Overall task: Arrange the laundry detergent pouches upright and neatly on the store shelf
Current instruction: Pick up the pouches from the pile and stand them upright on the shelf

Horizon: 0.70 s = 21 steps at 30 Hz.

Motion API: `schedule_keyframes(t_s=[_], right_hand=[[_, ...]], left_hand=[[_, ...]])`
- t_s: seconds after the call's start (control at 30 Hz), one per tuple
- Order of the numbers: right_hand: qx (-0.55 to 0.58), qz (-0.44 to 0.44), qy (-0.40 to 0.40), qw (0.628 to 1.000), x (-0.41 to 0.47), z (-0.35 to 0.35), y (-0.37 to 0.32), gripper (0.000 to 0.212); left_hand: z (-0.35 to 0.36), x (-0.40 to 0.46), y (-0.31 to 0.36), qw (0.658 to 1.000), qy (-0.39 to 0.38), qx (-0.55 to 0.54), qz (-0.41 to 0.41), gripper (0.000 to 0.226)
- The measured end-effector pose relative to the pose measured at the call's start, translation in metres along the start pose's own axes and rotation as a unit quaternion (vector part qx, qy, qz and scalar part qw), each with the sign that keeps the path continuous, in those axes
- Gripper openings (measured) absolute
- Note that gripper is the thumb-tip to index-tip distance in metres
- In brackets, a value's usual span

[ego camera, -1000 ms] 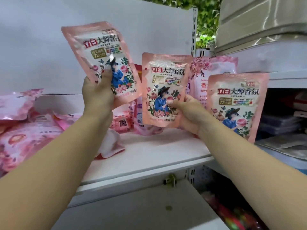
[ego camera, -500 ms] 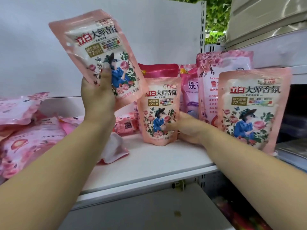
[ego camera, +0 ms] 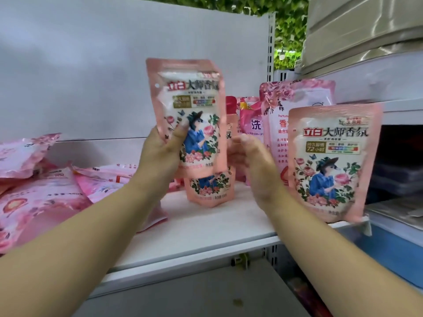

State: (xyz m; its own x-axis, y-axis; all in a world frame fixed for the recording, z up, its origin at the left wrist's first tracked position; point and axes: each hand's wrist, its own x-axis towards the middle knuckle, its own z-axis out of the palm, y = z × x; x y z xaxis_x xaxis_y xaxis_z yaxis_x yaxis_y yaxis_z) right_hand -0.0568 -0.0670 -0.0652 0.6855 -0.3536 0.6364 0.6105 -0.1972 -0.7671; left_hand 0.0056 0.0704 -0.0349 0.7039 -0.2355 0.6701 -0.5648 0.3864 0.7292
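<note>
Pink plastic fills the left hand [ego camera: 160,154] — it grips a detergent pouch [ego camera: 187,113] upright, long axis vertical, print facing out. The right hand [ego camera: 251,161], fingers relaxed and empty, hovers beside it. Behind, a second pouch [ego camera: 210,188] stands half hidden on the white shelf [ego camera: 206,227] — a third [ego camera: 332,165] upright at right.

Detergent pouch, held [ego camera: 187,115]: pale pink, rose print, figure in blue with hat, red-and-black Chinese lettering; upright, raised above the shelf [ego camera: 206,227].
Detergent pouch, standing [ego camera: 211,188]: same design, upright on the shelf, upper part hidden behind the held one.
Detergent pouch, right [ego camera: 332,165]: same design, upright at the shelf's front right corner.
Flat pouches [ego camera: 41,193]: pink, lying heaped at the shelf's left.
</note>
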Motion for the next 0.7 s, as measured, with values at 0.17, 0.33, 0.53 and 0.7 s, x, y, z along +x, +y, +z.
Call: schedule_keyframes(t_s=[0.17, 0.33, 0.53, 0.7], right_hand=[[0.04, 0.091, -0.036, 0.994, 0.005, 0.0, -0.003, 0.018], [0.02, 0.192, -0.093, 0.977, 0.003, -0.014, -0.003, 0.026], [-0.051, 0.187, -0.085, 0.977, 0.003, -0.013, -0.003, 0.024], [-0.042, 0.19, -0.098, 0.976, 0.005, -0.017, -0.005, 0.028]], left_hand=[[0.01, -0.005, -0.015, 0.98, -0.167, 0.012, -0.111, 0.034], [0.008, -0.007, -0.01, 0.974, -0.143, 0.136, -0.112, 0.011], [0.001, -0.003, 0.001, 0.977, -0.071, 0.198, -0.039, 0.04], [0.004, -0.003, -0.008, 0.956, -0.119, 0.245, -0.111, 0.048]])
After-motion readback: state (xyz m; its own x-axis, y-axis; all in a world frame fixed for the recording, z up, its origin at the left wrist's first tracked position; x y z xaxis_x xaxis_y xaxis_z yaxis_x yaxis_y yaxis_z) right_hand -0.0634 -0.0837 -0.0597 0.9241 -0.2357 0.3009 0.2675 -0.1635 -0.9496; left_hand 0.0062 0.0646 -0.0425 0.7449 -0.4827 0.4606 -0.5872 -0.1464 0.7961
